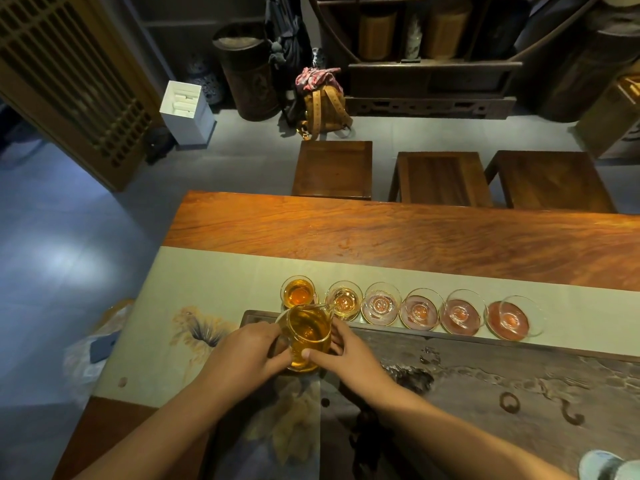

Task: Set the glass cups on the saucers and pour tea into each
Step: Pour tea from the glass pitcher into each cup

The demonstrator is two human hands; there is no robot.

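Observation:
Several glass cups stand in a row on pink saucers along the pale table runner. The leftmost cup holds amber tea. The second cup has a little tea in it, and the glass pitcher's spout is tipped over it. The other cups, from the third cup to the rightmost cup, look empty. A glass pitcher of amber tea is held between both hands. My left hand grips its left side and my right hand its right side.
A dark carved tea tray lies just in front of the cups. The wooden table stretches to the right. Three wooden stools stand beyond its far edge. A bag sits on the floor at the left.

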